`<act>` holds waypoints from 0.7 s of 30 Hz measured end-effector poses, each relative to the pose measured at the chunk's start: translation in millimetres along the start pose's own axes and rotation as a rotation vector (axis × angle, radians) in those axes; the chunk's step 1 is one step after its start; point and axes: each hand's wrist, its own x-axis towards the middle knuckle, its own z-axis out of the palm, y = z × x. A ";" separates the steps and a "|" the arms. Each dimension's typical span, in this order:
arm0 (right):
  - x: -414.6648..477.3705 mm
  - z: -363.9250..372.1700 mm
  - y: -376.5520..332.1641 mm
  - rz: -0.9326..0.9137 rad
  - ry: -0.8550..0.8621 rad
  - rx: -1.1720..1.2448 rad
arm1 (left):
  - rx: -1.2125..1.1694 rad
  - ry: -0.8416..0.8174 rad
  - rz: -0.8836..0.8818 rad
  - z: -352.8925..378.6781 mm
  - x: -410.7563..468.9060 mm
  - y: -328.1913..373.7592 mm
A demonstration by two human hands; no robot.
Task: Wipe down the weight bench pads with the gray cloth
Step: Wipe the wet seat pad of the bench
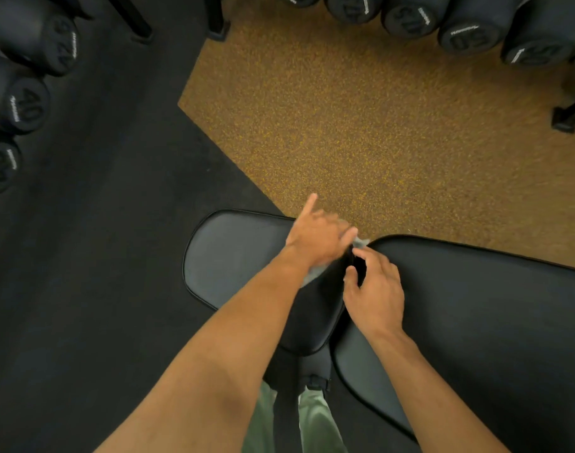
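Head view, left hand spread on gray cloth, right hand perhaps pinching it, dumbbells around bench pads

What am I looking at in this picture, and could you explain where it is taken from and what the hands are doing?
This is one wide view from a camera worn on a person's head, looking down. There is no machine, only two bare hands. Below them are two black bench pads, a short seat pad and a long pad, with a gap between. The left hand lies on the gray cloth at the seat pad's edge; blur hides whether it grips it. The right hand curls its fingers on the long pad's end. Dumbbells sit at the top and left.
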 end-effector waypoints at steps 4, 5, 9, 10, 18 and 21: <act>9.8 4.3 -6.5 -0.024 -0.059 -0.028 | 0.005 -0.052 -0.221 -7.6 -10.7 -60.9; 11.8 4.8 -8.4 -0.026 -0.069 -0.032 | 0.019 -0.064 -0.256 -5.7 -18.3 -79.0; 15.7 7.9 -15.2 -0.029 -0.086 -0.041 | 0.009 -0.017 -0.480 0.9 -50.0 -137.1; 15.5 8.8 -16.4 -0.033 -0.087 -0.041 | -0.044 0.015 -0.566 1.3 -58.1 -146.3; 6.8 12.6 -26.6 -0.054 -0.127 -0.051 | -0.667 0.128 -1.205 33.6 -141.9 -150.8; 4.7 12.0 -28.9 -0.044 -0.140 -0.065 | -0.820 0.218 -1.408 45.8 -168.4 -122.6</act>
